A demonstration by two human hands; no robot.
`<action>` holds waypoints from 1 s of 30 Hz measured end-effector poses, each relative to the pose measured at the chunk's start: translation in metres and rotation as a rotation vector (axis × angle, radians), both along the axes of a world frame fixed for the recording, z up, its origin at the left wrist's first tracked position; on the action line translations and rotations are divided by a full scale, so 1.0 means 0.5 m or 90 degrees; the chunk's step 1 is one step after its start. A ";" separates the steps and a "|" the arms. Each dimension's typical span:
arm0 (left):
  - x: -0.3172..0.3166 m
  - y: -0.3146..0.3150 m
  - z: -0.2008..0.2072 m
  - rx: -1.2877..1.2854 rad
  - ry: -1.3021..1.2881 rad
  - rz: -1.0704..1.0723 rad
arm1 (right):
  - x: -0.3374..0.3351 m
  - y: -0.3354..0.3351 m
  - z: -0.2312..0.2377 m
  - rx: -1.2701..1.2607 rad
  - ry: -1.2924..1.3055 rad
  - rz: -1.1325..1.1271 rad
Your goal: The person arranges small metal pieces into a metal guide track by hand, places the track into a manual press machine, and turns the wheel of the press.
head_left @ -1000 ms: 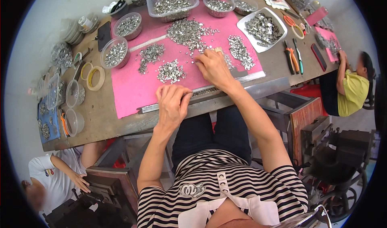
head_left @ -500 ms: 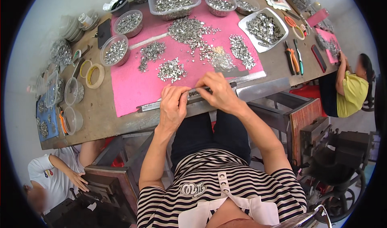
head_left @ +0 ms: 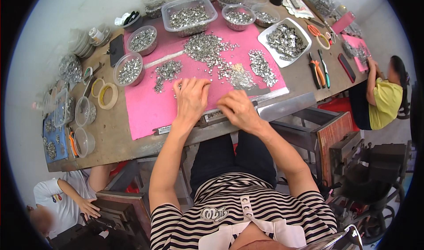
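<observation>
My left hand (head_left: 192, 99) reaches over a small heap of shiny metal pieces on the pink mat (head_left: 143, 111). Its fingers are stretched forward and a little apart, and they hide most of that heap. My right hand (head_left: 240, 111) is closed, thumb and fingers pinched together above a narrow metal rail (head_left: 213, 116) along the near edge of the bench. Whatever it pinches is too small to make out. A row of small dark pieces shows in the rail. Beyond my hands lie a large pile of metal pieces (head_left: 207, 49) and flat silvery strips (head_left: 241, 77).
Clear tubs of metal parts, one a rectangular tub (head_left: 190, 27), line the back. A white tray (head_left: 282, 59) stands right of the mat, near orange-handled pliers (head_left: 316, 71). Tape rolls (head_left: 107, 95) lie left. Co-workers sit at right (head_left: 385, 97) and lower left (head_left: 66, 197).
My left hand has left the rail and moved forward onto the small heap. My right hand has shifted slightly down, still at the rail. The view has tilted a little.
</observation>
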State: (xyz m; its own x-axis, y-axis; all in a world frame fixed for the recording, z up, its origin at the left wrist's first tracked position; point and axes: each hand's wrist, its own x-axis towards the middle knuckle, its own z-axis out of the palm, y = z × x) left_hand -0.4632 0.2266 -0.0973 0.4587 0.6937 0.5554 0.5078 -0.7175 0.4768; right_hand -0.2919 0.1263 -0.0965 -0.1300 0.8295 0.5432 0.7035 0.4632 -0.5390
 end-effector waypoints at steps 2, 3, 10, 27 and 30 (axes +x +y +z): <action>0.020 0.031 -0.004 0.059 0.052 -0.003 | 0.022 0.031 -0.002 0.021 -0.009 -0.043; 0.025 0.041 -0.005 0.058 0.052 -0.005 | 0.033 0.049 -0.002 0.023 -0.033 -0.099; 0.035 0.056 0.001 0.086 0.141 -0.031 | 0.043 0.103 -0.021 0.039 -0.168 -0.172; -0.076 -0.144 -0.002 -0.055 -0.022 -0.011 | 0.061 -0.030 0.038 -0.156 0.039 0.002; -0.077 -0.144 -0.008 -0.067 -0.040 -0.022 | 0.058 -0.040 0.032 -0.150 0.027 0.000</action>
State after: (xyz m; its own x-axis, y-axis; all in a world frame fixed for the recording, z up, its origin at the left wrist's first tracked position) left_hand -0.5018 0.1546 -0.1013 0.4491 0.7347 0.5085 0.4506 -0.6777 0.5812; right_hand -0.2627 0.1065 -0.0805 -0.1117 0.9341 0.3391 0.6784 0.3210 -0.6609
